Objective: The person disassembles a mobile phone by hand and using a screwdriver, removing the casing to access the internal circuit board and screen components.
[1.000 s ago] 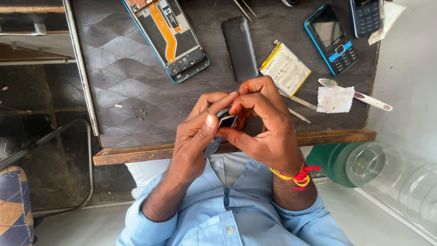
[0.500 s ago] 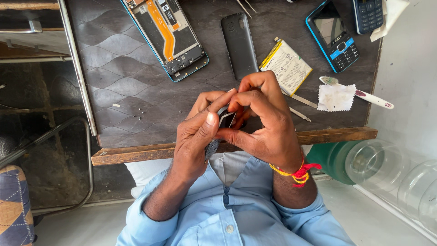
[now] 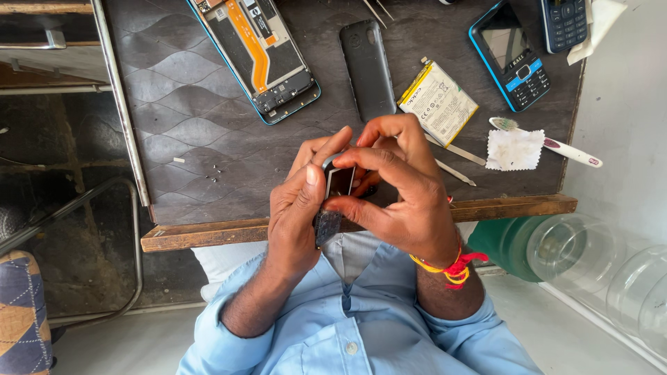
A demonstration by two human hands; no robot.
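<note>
Both hands meet over the near edge of a dark work table (image 3: 208,167). My left hand (image 3: 300,212) grips a small dark phone (image 3: 333,194) from its left side, thumb on its top edge. My right hand (image 3: 399,187) curls over the same phone from the right, thumb and forefinger pinching it. Much of the phone is hidden by the fingers. A red and yellow thread band circles my right wrist.
On the table lie an opened smartphone frame with an orange ribbon (image 3: 257,55), a black back cover (image 3: 367,66), a yellow-edged battery (image 3: 438,101), tweezers (image 3: 455,160), a blue-edged keypad phone (image 3: 511,55), a second keypad phone (image 3: 563,24), a toothbrush (image 3: 556,144) and a cloth scrap (image 3: 513,149). Clear jars (image 3: 577,253) stand right.
The hands keep their hold on the small phone with only slight finger shifts. The view has drifted a little.
</note>
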